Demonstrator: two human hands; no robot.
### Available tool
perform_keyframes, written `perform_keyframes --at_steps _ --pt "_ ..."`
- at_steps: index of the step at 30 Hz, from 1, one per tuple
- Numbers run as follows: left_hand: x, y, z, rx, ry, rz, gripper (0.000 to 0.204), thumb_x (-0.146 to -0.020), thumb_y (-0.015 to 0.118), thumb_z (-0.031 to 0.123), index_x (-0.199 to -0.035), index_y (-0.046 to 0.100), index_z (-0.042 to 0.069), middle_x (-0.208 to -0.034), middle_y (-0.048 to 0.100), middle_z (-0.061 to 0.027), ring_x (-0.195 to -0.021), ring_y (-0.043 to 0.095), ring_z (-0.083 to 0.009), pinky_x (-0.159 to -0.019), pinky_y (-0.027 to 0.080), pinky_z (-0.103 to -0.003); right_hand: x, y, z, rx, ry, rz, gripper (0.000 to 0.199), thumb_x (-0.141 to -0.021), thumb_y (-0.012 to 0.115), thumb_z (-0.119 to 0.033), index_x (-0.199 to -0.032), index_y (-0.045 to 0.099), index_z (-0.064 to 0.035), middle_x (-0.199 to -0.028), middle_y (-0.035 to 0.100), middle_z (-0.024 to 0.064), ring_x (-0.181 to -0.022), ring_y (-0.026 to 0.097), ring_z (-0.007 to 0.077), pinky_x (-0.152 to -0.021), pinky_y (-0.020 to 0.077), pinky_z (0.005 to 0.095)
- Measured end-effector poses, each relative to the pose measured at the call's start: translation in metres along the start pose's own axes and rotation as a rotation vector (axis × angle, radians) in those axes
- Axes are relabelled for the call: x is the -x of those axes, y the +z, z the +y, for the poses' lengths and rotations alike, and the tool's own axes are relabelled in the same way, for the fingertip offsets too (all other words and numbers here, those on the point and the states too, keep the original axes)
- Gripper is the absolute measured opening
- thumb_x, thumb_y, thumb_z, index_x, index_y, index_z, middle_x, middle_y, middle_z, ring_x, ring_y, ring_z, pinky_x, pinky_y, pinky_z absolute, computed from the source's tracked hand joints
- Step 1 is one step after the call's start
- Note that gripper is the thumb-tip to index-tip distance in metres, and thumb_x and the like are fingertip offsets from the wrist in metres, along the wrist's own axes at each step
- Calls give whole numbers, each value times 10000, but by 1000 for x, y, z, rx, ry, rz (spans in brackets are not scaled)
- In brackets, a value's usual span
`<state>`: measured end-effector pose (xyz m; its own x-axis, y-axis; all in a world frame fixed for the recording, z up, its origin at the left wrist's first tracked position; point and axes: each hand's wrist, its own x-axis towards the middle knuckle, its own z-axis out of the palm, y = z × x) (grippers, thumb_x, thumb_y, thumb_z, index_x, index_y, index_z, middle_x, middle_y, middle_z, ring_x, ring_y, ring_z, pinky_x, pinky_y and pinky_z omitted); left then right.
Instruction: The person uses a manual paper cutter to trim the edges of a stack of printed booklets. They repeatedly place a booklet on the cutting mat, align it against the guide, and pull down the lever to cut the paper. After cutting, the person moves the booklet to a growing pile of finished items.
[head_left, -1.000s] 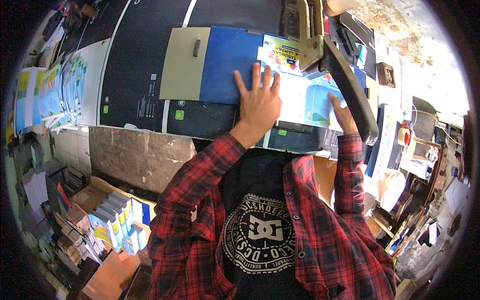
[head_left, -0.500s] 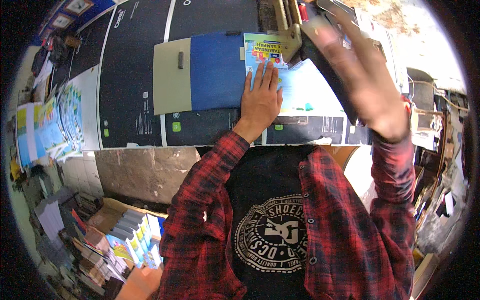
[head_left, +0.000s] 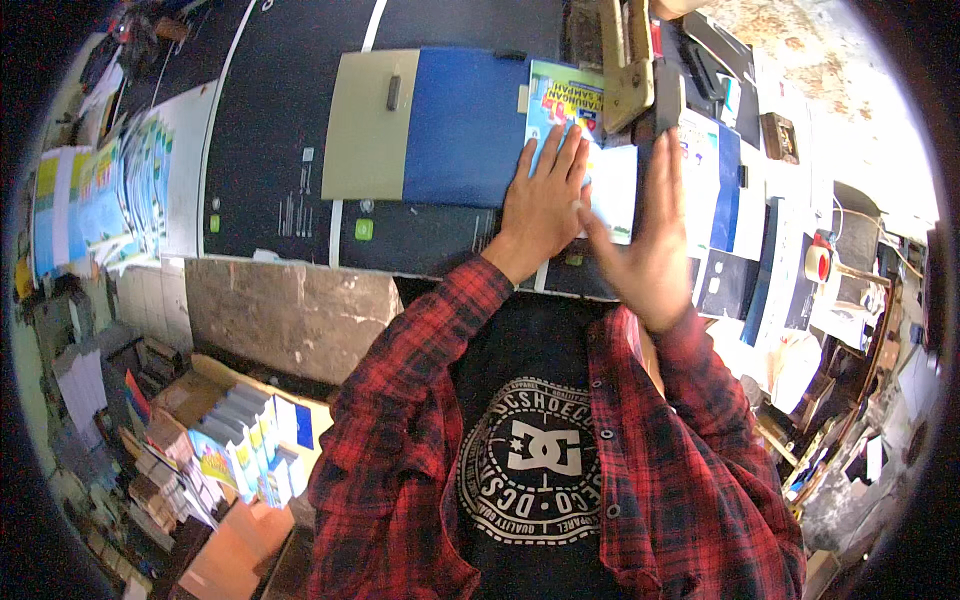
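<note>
While your left hand (head_left: 545, 200) lies flat:
Booklet (head_left: 570, 130): under its spread fingers, long axis running away from you.
Right hand (head_left: 645, 240): open, edge-on, just right of booklet.

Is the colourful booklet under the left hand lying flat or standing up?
Flat. The colourful booklet lies face up on the machine bed, with the left hand pressed on it.

A single head-worn fisheye camera looks steeply down from close above the dark work table (head_left: 270, 170). Its view faces forward over the wearer's red plaid shirt (head_left: 400, 440), edges bending at the rim.
</note>
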<state>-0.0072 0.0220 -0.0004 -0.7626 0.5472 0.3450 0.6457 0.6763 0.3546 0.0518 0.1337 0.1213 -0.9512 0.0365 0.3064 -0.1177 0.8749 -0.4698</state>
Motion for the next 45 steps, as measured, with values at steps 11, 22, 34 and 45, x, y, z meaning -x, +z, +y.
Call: perform_keyframes --at_steps 11,22,34,45 --pt "-11 -30 1 1 -393 193 523 -880 639 293 -1291 544 -15 -1422 444 -242 -1311 432 -327 -1016 371 -518 11 -21 220 432 -7 -6 818 -862 655 -499 -1510 367 -91 -1495 430 210 -1334 455 403 -1106 318 477" --pt "-21 -34 -61 1281 -1006 66 364 -907 702 164 -1119 649 -126 -1003 713 -154 -820 687 -187 -731 555 -296 79 46 184 208 232 -218 825 -833 643 -350 -1519 300 -47 -1556 260 260 -1441 255 413 -1143 251 535" --pt "-3 -77 -122 1229 -1228 53 338 -894 733 224 -1107 683 -34 -928 706 -56 -739 644 -124 -634 497 -249 36 99 114 -140 164 -10 818 -890 605 -539 -1501 346 -62 -1542 303 239 -1453 228 419 -1165 243 497" --pt "-8 -74 -104 416 -861 110 406 -874 731 256 -1153 667 -32 -992 695 -98 -770 624 -195 -702 504 -317 32 69 112 -60 127 -67 842 -890 672 -420 -1496 290 22 -1490 368 289 -1387 368 418 -1132 326 440"
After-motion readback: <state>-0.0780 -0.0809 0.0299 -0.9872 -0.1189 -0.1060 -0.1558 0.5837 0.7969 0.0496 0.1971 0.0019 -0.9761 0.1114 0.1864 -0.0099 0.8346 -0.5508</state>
